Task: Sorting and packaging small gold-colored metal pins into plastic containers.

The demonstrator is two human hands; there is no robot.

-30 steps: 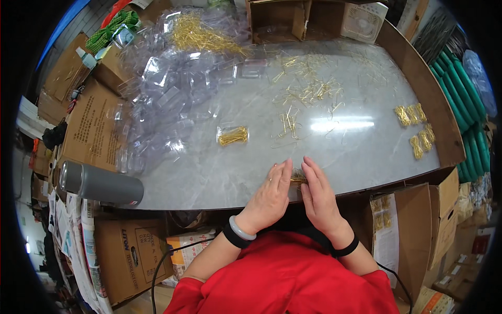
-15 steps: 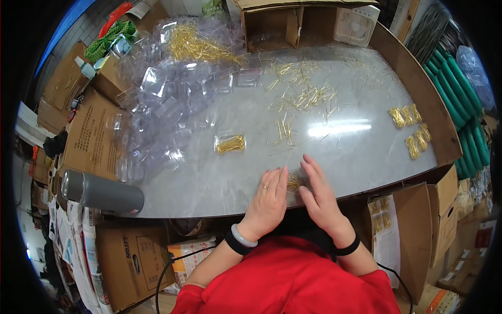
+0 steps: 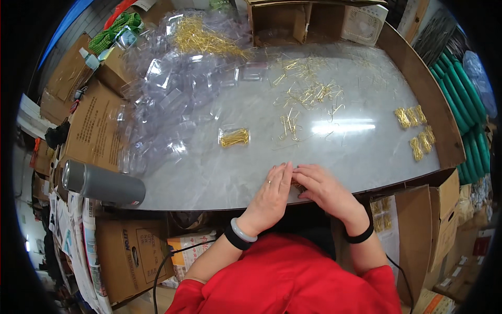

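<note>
A small bunch of gold wire hooks [image 3: 297,185] lies at the table's near edge, largely hidden between my two hands. My left hand [image 3: 272,192] is on edge along its left side, fingers straight and pressed together. Bent fingers of my right hand [image 3: 323,189] close round it from the right, so the bunch is squeezed between both hands. Further up, left of centre, a clear plastic tray [image 3: 234,137] holds a neat row of gold hooks. Loose gold hooks [image 3: 314,94] are scattered beyond my hands.
Clear plastic trays [image 3: 172,99] are heaped at the left, with a pile of gold hooks [image 3: 204,39] on top. Several gold bundles [image 3: 415,131] sit at the right. A grey tumbler [image 3: 107,183] lies at the left edge. A cardboard box [image 3: 277,23] and white fan [image 3: 364,25] stand behind.
My right hand has moved in from the right, its fingers bending over the bunch toward my left hand. The view has shifted slightly.
</note>
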